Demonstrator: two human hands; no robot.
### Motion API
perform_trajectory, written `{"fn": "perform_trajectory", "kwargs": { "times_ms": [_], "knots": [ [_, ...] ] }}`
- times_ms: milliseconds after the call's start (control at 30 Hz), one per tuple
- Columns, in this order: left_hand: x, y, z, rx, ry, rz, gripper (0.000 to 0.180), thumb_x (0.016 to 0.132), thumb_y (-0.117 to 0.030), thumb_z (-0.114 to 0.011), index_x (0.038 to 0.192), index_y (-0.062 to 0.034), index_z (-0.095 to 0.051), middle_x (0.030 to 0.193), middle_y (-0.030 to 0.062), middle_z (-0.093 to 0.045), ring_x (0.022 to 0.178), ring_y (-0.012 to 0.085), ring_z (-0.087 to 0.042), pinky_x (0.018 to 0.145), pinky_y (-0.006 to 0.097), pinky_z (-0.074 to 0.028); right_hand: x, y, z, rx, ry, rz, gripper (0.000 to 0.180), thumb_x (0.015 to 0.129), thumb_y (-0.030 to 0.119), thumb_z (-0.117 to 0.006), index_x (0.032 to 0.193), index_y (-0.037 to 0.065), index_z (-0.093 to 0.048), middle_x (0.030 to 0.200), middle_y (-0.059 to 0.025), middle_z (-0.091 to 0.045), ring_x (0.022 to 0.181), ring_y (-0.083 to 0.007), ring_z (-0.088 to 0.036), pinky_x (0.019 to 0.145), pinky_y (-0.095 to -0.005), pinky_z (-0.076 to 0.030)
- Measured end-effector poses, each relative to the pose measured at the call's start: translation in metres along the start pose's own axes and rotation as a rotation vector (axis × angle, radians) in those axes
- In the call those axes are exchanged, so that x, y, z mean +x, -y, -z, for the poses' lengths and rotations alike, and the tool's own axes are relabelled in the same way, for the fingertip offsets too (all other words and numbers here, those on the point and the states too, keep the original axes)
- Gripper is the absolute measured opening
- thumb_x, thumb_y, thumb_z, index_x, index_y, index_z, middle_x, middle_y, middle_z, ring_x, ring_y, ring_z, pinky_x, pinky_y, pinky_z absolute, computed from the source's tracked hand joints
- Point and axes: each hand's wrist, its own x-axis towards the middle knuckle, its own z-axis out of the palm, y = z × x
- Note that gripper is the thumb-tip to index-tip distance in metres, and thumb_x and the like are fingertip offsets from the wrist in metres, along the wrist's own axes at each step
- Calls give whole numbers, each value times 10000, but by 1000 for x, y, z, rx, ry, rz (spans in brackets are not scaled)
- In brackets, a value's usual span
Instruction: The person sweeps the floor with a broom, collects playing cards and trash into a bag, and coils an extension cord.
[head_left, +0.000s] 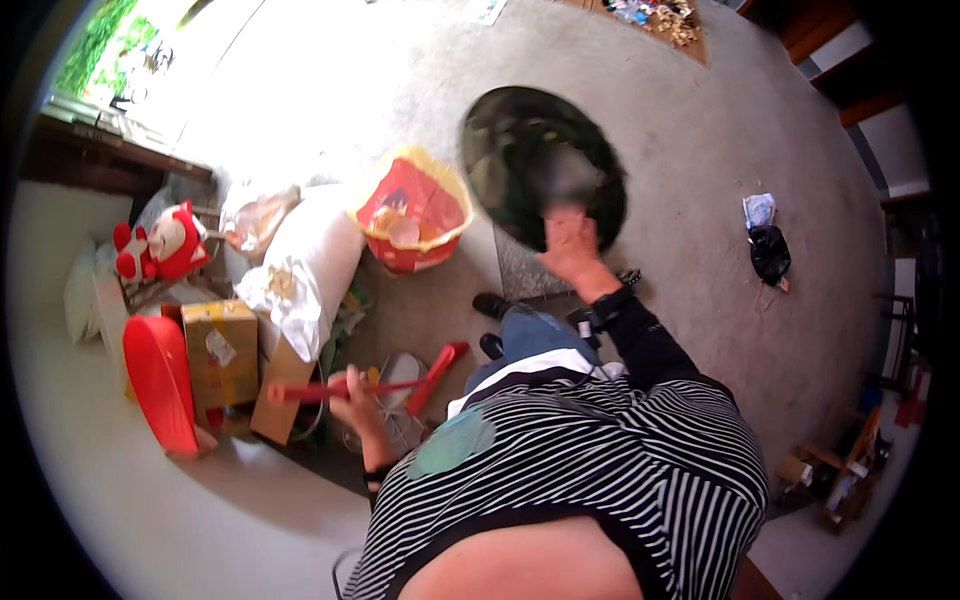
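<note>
Hats: one, wide, dark and blurred, a camouflage pattern on its brim [540, 165], held out over the grey floor [700, 130] by the right hand [572, 245], fingers pinched on its near edge. Basket [412, 210], one, yellow-rimmed, holds a red bag. Box [220, 350], one, cardboard, shut. Left hand [352, 395] is curled tight round one thin red stick [330, 390]

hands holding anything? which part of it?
Left hand grips a red stick near its middle. Right hand holds a dark round hat by its brim.
</note>
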Motion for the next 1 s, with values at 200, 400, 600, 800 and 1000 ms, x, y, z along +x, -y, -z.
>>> {"fn": "perform_trajectory", "kwargs": {
  "times_ms": [200, 400, 600, 800, 1000],
  "knots": [
    [31, -14, -40, 93, 323, -54, 314, 841, -113, -555, 573, -73, -397, 479, -5, -416, 415, 69, -399, 397, 223, -325, -72, -64, 25, -148, 31, -318, 501, 554, 246, -750, 904, 56, -445, 929, -120, -504, 949, -310, -455, 740, -440, -419],
    [63, -63, -49, 18, 661, 107, 251, 791, -89, -589, 594, -65, -435, 515, 24, -459, 462, 114, -445, 476, 246, -382, -117, -90, 34, -150, 52, -461, 494, 561, 240, -748, 898, 45, -443, 932, -139, -510, 962, -324, -455, 757, -454, -416],
    [108, -9, -111, -27, 274, -51, 196, 794, -156, -620, 685, -21, -528, 584, 36, -528, 506, 115, -488, 483, 244, -389, -155, -109, 26, -77, 79, -463, 526, 544, 233, -748, 916, 37, -432, 937, -153, -498, 960, -346, -451, 772, -461, -418],
    [90, -16, -164, 17, 188, -131, 358, 850, -222, -583, 548, -52, -491, 481, 14, -476, 425, 97, -432, 427, 253, -348, -189, -135, 37, -46, 141, -463, 567, 547, 233, -747, 959, 9, -428, 963, -170, -491, 976, -353, -441, 788, -458, -415],
    [118, -35, -173, 70, -113, -275, 405, 860, -269, -565, 594, 32, -517, 472, 70, -498, 419, 149, -446, 429, 314, -367, -206, -164, 51, -83, 149, -535, 557, 558, 215, -739, 972, 1, -433, 993, -184, -489, 988, -355, -438, 803, -450, -416]
  ]
}}
